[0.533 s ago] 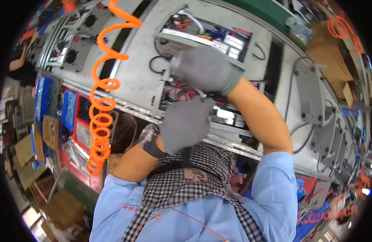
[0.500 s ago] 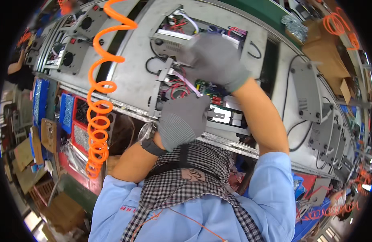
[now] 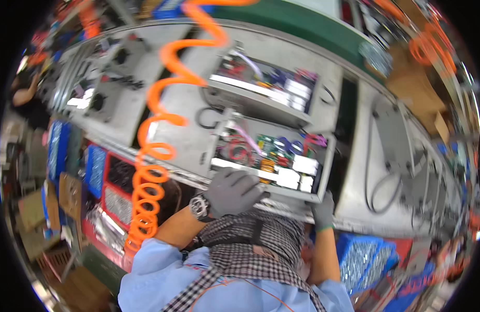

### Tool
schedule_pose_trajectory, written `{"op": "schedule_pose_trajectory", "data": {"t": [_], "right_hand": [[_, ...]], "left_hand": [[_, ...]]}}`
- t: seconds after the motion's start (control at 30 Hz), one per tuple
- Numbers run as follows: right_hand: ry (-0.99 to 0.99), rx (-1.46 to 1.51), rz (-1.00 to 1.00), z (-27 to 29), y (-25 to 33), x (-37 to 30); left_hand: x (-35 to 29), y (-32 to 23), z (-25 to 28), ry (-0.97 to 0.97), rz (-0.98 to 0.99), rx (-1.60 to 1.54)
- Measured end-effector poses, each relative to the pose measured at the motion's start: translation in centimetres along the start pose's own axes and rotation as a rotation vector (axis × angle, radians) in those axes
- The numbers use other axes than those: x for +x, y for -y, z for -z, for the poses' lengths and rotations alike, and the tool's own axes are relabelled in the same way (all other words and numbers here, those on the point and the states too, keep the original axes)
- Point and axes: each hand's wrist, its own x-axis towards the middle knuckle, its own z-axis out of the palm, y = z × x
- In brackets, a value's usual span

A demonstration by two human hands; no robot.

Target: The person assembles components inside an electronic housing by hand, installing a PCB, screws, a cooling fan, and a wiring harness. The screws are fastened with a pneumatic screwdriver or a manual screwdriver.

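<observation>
Beyond left fingers (image 3: pixel 246 185), gray chassis (image 3: pixel 297 194)

Orange coiled hose (image 3: pixel 173 118) is hanging over the desk (image 3: pixel 192 143) left of center, red tray (image 3: pixel 118 187) is sitting lower left, blue bin (image 3: pixel 352 243) lower right, brown cardboard (image 3: pixel 412 92) upper right, dark-clothed co-worker (image 3: pixel 31 110) is showing far left.

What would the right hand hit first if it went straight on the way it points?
Probably the nearer open metal box, at its right corner; the right hand looks close, though depth is unclear.
</observation>
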Motion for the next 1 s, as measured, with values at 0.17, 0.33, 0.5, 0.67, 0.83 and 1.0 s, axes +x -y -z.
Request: {"op": "schedule_pose_trajectory", "data": {"t": [0.17,0.33,0.5,0.67,0.83,1.0], "right_hand": [[0.081,-0.132,0.06,-1.8,0.1,1.3],[0.159,-0.202,0.114,-3.4,8.3,0.9],[0.259,0.06,0.043,-5.5,12.6,2.6],[0.306,0.013,0.492,-10.5,19.2,4.7],[0.058,0.15,0.924,-6.2,16.5,3.3],[0.392,0.022,0.752,-1.0,9.5,-0.6]], "left_hand": [[-0.9,3.9,0.0,-0.079,-0.049,-0.044],[-6.5,1.6,1.3,-0.326,0.591,0.183],[-8.9,-2.6,-4.8,-0.052,0.395,-0.232],[-7.2,1.7,-6.2,0.435,1.178,0.071],[-8.4,7.7,-4.2,0.298,0.777,0.411],[-5.3,12.5,-0.7,0.606,1.393,0.401]]}}
